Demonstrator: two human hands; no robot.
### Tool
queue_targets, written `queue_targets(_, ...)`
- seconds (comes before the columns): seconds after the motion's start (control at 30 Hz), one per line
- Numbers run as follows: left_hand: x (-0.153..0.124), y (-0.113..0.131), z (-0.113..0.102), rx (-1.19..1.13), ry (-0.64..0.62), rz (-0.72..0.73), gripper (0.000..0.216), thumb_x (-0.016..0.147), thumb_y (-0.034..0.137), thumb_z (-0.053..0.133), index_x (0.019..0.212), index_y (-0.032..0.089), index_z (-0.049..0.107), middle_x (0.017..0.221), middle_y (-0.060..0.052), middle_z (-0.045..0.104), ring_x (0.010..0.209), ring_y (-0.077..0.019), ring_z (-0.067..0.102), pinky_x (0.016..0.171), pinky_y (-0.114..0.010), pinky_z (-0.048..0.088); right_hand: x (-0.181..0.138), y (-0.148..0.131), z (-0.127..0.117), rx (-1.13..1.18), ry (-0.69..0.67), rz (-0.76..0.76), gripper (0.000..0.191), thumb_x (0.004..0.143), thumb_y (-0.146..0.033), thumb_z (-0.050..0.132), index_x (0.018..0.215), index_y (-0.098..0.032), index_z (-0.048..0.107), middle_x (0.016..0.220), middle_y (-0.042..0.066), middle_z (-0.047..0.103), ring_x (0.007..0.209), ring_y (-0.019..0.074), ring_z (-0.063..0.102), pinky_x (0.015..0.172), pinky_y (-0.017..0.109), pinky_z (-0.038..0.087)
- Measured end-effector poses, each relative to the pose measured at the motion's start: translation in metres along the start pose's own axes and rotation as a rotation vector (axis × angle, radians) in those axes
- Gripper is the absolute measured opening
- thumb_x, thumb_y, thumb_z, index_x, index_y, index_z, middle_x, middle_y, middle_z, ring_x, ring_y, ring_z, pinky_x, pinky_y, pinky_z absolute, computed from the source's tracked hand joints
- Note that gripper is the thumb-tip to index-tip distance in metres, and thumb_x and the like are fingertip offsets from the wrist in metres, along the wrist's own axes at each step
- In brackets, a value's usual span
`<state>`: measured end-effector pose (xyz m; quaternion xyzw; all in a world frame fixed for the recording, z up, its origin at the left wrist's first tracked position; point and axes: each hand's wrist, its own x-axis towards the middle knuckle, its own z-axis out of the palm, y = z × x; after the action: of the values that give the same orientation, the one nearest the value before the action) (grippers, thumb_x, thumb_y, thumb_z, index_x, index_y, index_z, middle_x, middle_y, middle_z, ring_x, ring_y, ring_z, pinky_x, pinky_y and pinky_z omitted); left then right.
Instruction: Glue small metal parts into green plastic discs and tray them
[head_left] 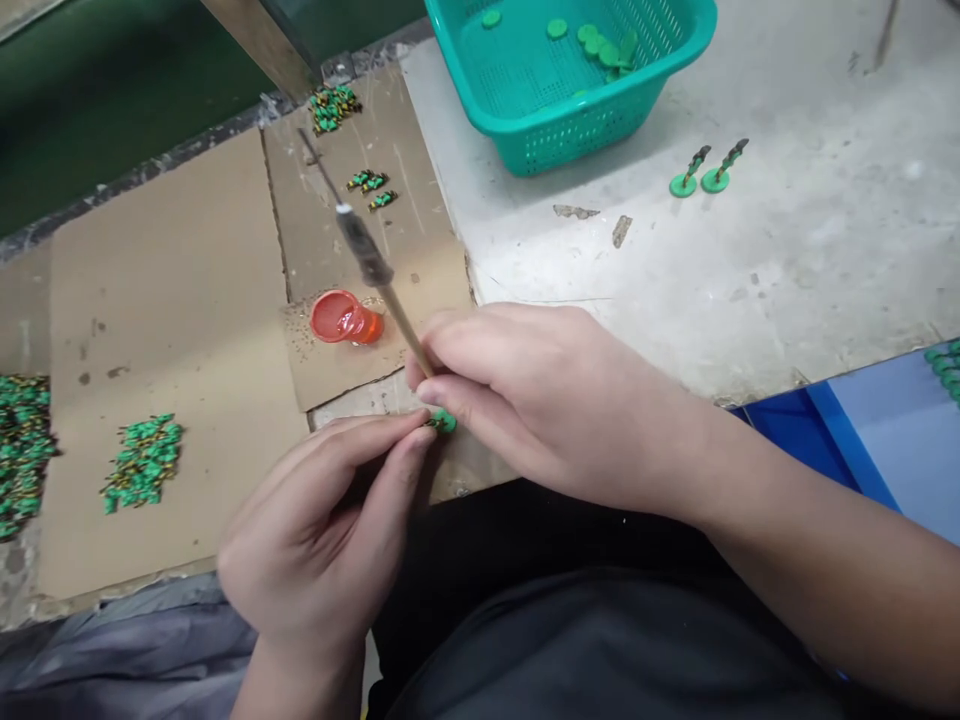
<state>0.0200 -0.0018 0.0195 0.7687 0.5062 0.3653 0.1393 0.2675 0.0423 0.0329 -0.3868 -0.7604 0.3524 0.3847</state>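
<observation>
My left hand [330, 525] pinches a small green piece [442, 421] between thumb and forefinger, close to the table's front edge. My right hand [540, 400] is closed round a thin paintbrush [367, 255] whose handle slants up and to the left; its tip is hidden at the green piece. A small red cap of orange paint [343, 318] lies on a scrap of cardboard just beyond the hands.
Cardboard sheets [165, 300] cover the left of the table, with heaps of green painted pieces [142, 462] at left and more at the back [334, 105]. A teal basket [577, 120] of green discs stands behind. Two green figures [705, 170] stand at right. A blue tray [870, 440] is near right.
</observation>
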Motion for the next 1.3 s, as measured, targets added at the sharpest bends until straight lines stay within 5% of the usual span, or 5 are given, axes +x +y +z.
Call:
queue_targets(0.63, -0.0050, -0.0016, -0.0022, 0.024, 0.004, -0.035, 0.030, 0.095, 0.017, 0.094, 0.117, 0.037, 0.094, 0.114, 0.000, 0.092, 0.096, -0.0234, 0.087, 0.090, -0.037, 0.073, 0.0004, 0.0046, 0.0058, 0.063, 0.006, -0.054, 0.021, 0.121, -0.026, 0.063, 0.100, -0.028, 0.069, 0.111, 0.000, 0.084, 0.104, 0.0204, 0.083, 0.098, 0.033, 0.069)
queue_targets(0.9, -0.0039, -0.0002, -0.0004, 0.030, 0.030, -0.083, 0.014, 0.095, 0.025, 0.095, 0.105, 0.035, 0.094, 0.105, -0.001, 0.091, 0.087, -0.0245, 0.086, 0.083, -0.038, 0.073, 0.0009, 0.0047, 0.0053, 0.060, -0.014, -0.001, 0.012, 0.119, -0.035, 0.068, 0.108, -0.033, 0.071, 0.111, 0.001, 0.085, 0.105, 0.0243, 0.083, 0.097, 0.037, 0.072)
queue_targets(1.3, -0.0064, 0.0006, -0.0002, 0.035, 0.044, -0.068, 0.015, 0.095, 0.021, 0.094, 0.103, 0.033, 0.092, 0.100, 0.001, 0.088, 0.084, -0.0210, 0.081, 0.081, -0.035, 0.069, 0.0025, 0.0063, 0.0079, 0.075, 0.012, -0.094, 0.025, 0.122, -0.029, 0.064, 0.097, -0.029, 0.063, 0.104, -0.002, 0.081, 0.101, 0.0209, 0.083, 0.091, 0.034, 0.067)
